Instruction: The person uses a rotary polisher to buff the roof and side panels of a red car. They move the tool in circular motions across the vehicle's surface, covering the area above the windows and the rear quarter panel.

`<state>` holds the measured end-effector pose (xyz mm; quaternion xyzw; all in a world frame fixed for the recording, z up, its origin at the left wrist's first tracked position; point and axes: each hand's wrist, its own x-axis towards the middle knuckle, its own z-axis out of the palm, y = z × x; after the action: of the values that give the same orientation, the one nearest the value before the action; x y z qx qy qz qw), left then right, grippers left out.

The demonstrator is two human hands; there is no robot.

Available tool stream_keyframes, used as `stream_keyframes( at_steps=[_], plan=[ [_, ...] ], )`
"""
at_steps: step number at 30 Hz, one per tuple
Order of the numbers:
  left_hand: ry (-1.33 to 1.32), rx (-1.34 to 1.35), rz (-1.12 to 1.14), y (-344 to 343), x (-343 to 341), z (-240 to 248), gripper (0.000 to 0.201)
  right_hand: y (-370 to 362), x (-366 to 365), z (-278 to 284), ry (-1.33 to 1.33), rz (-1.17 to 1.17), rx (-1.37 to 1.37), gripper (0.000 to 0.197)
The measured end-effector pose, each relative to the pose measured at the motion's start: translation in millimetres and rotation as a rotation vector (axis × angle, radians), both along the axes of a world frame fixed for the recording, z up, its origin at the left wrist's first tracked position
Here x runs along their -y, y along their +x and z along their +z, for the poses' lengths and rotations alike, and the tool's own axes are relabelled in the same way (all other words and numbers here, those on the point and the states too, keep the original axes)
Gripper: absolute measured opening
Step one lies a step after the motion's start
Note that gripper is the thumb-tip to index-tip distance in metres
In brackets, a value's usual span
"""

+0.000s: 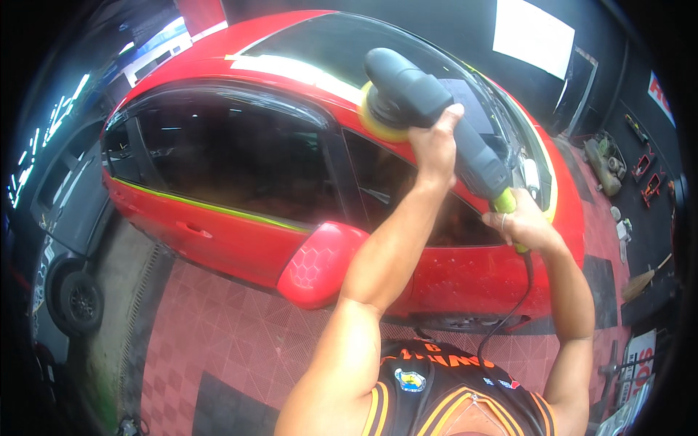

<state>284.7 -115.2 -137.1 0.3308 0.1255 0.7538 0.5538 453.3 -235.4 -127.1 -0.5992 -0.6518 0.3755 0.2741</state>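
Note:
Both my hands hold a black power polisher point(476, 156) up over the side of a red car point(240, 214). My left hand point(435, 149) is closed round its body, just behind the head. Farther back, my right hand point(525, 224) grips the lime-green tail end point(504, 202), where the black cord point(525, 287) comes out. The yellow polishing pad point(389, 133) is at the red roof pillar between the side window and the windscreen. The polisher's head partly hides the pad, and I cannot tell whether its whole face touches the paint.
The red door mirror point(320, 265) juts out beside my left forearm. Yellow-green masking tape point(211, 205) edges the windows. Red and black floor tiles point(225, 327) lie below. Another vehicle with a dark wheel point(80, 299) stands at left. At right are a broom point(643, 282) and wall-hung tools point(647, 178).

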Motion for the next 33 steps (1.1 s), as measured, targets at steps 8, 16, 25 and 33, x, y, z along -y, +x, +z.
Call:
stream_keyframes(
  at_steps=[8, 16, 25, 33],
  plan=[
    [-0.051, -0.074, -0.109, 64, 50, -46, 0.022, 49, 61, -48, -0.066, -0.11, -0.104, 0.021],
    [-0.068, -0.226, -0.237, 67, 65, -82, 0.029, 34, 92, -102, -0.017, -0.245, -0.185, 0.024],
    [0.031, -0.239, -0.263, 6, 56, -86, 0.032, -29, 70, -146, 0.246, -0.263, -0.152, 0.026],
    [0.068, -0.25, -0.225, -62, 19, -64, 0.03, -92, 23, -129, 0.382, -0.195, -0.147, 0.024]
  ],
)
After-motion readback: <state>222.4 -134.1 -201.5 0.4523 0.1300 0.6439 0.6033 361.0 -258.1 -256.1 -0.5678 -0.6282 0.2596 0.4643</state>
